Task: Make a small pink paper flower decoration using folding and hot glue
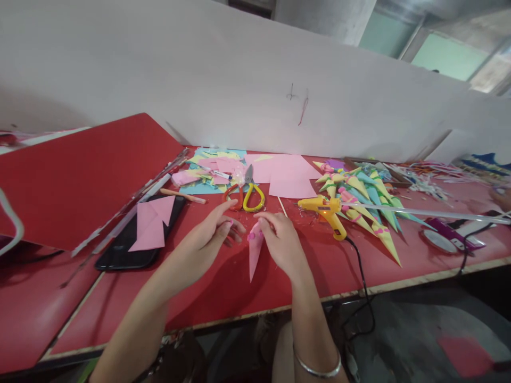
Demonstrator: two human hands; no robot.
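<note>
My right hand [281, 242] is closed round the upper part of a small pink paper cone [255, 255]. The cone's tip points down toward the front edge of the red table. Darker pink trim shows near its top, partly covered by my fingers. To the left of the cone, my left hand [211, 231] hovers with its fingers apart. A small bright pink spot shows at the thumb tip; whether it is a nail or a scrap I cannot tell. Just beyond both hands lie scissors [254, 197] with yellow handles and a red-handled tool [233, 197].
A yellow glue gun [327, 210] with a trailing black cord lies right of my hands. Behind it are piled finished paper cones [363, 194]. Pink paper sheets [293, 178] and scraps [215, 167] lie at the back. A black phone [128, 258] sits left, under folded pink paper [149, 226].
</note>
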